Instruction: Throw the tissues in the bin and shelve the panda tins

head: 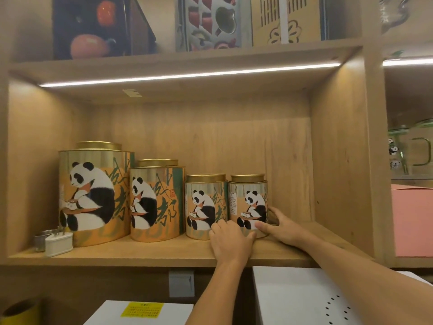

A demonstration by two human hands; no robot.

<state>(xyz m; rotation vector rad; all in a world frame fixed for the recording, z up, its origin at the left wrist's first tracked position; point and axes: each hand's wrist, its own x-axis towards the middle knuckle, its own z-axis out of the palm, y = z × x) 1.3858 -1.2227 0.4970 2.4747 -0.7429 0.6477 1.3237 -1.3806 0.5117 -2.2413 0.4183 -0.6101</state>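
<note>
Nearest the viewer, two white boxes are sitting below the shelf: one with a yellow label [141,310] and one with small holes [302,299]. Whether anything is inside them cannot be told.

Two bare forearms are reaching up and forward from there. The left hand [230,240] is pressing its fingers against the lower front of the rightmost tin [248,207], near the seam with its neighbour. The right hand [280,225] is cupping that same tin's right side, thumb in front and fingers curling behind. Together they are grasping it, with the tin standing upright on the wooden shelf [140,253].

Four panda tins are standing in a row, ranked by size: the large tin [93,195] at the left, the medium tin [155,200], then the small tin [206,207] touching the one being held. All have gold lids on, so their contents are hidden. At the far left a little white box [58,243] is sitting in front of a metal cup [41,240].

The shelving appears nearly finished, with only the last tin being settled. No tissues or bin are showing, so that part cannot be judged.
</note>
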